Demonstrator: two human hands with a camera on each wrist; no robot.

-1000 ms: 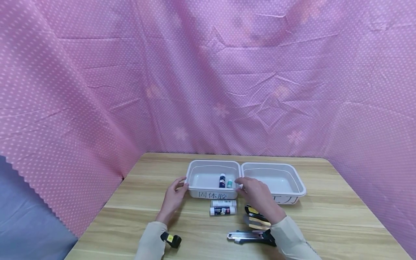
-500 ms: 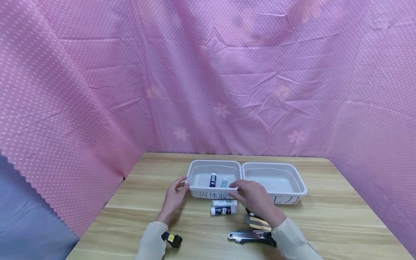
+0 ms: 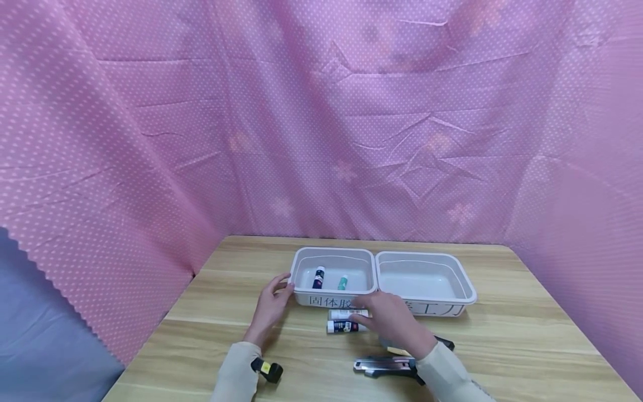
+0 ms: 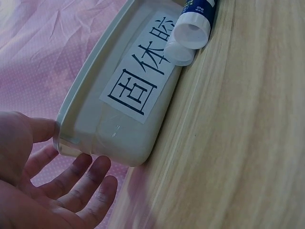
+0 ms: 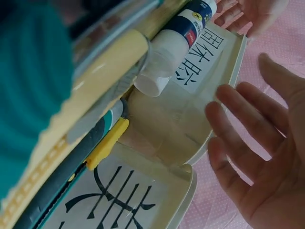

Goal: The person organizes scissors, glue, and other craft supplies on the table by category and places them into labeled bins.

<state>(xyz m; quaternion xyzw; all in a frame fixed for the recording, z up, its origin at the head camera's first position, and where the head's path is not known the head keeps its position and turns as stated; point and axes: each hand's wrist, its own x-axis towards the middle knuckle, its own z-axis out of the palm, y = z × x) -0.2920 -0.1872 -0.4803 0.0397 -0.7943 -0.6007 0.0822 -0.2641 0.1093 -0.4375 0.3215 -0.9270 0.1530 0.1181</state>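
Observation:
A white plastic box (image 3: 307,250) labelled with black characters holds a dark blue glue stick (image 3: 318,277) and a small green glue stick (image 3: 342,283). My left hand (image 3: 271,304) holds its left front corner, thumb and forefinger at the rim; the left wrist view shows the remaining fingers below it. In front of that box lie a white glue stick (image 3: 346,314) and a navy-and-white glue stick (image 3: 344,326). Over their right ends hovers my right hand (image 3: 392,321), thumb and fingers spread, nothing in its grasp. The right wrist view shows its palm (image 5: 281,176) bare.
A second labelled white box (image 3: 422,255) adjoins the first on the right. Several utility knives lie by my right forearm, among them a silver-and-black utility knife (image 3: 384,364) and a yellow-and-black one (image 5: 107,145). Pink dotted cloth (image 3: 351,139) hangs behind the wooden table (image 3: 527,335).
Both glue sticks inside the left box have shifted left. My right hand has moved down from the box's front rim to the two glue sticks on the table. The left hand stays put.

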